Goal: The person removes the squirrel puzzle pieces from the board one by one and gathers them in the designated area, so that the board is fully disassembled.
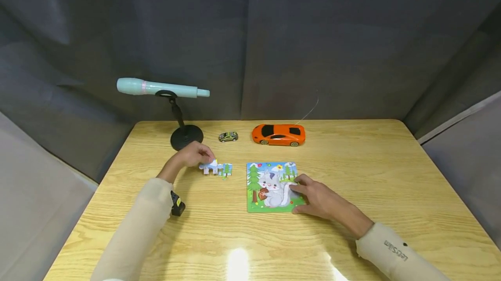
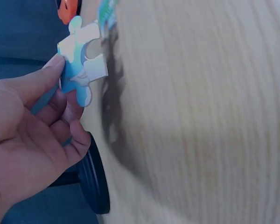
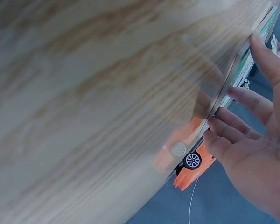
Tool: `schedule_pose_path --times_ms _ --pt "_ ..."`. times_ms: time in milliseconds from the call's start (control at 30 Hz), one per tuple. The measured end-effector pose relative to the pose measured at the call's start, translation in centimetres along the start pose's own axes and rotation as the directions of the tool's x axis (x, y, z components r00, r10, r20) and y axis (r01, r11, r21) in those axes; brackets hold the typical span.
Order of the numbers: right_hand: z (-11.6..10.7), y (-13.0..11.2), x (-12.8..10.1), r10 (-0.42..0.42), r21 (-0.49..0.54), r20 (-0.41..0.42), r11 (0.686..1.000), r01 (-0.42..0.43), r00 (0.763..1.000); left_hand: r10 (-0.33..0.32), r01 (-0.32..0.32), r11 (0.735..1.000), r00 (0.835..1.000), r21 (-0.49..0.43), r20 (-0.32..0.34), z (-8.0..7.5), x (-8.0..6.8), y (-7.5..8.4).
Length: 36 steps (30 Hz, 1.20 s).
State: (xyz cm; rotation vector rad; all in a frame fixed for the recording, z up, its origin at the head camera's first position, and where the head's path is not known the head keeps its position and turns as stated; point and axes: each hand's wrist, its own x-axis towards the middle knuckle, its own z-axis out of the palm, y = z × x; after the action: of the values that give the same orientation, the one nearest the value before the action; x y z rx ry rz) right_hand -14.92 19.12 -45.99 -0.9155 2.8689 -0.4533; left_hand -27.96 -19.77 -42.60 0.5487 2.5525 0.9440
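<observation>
With twelve o'clock away from you, your left hand (image 1: 194,155) pinches a puzzle piece (image 1: 209,167) between thumb and fingers. Its long axis runs nine to three, and its two square prongs point toward six; it sits at four o'clock from that hand. A second piece (image 1: 227,169) lies just beside it at three. Your right hand (image 1: 318,198), fingers apart, touches the three o'clock edge of the squirrel puzzle (image 1: 272,189), which lies at nine from it, picture top toward twelve.
</observation>
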Motion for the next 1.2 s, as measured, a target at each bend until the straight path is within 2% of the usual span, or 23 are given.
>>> schedule_pose_path --times_ms 167,467,700,867,967,1067,1200 --pt "0.0 0.0 0.0 -0.003 -0.005 -0.002 1.000 0.003 1.000 -0.033 0.032 0.999 0.999 0.037 0.013 0.2 -0.2 -1.1" --pt "0.0 0.0 0.0 0.000 -0.002 0.003 1.000 0.000 1.000 -0.103 0.105 0.992 0.994 0.065 -0.038 0.8 0.0 -1.7" --pt "0.1 0.0 0.1 -0.002 -0.002 0.005 1.000 0.002 1.000 -0.107 0.112 0.991 0.991 0.067 -0.085 1.1 0.2 -1.9" --pt "0.0 -0.1 0.1 0.009 0.000 0.010 1.000 -0.009 1.000 -0.105 0.121 0.988 0.982 0.092 -0.156 0.9 0.2 -1.2" --pt "-0.1 -0.1 0.0 0.011 0.001 0.007 1.000 -0.011 1.000 -0.089 0.110 0.987 0.981 0.114 -0.171 1.1 0.5 -0.2" --pt "-0.1 -0.1 0.0 0.013 0.000 0.007 1.000 -0.013 1.000 -0.082 0.098 0.990 0.985 0.105 -0.149 1.6 1.0 1.1" --pt "0.0 -0.1 -0.1 0.022 0.003 0.012 1.000 -0.022 1.000 -0.031 0.036 0.998 0.995 0.046 -0.096 2.7 2.0 2.8"
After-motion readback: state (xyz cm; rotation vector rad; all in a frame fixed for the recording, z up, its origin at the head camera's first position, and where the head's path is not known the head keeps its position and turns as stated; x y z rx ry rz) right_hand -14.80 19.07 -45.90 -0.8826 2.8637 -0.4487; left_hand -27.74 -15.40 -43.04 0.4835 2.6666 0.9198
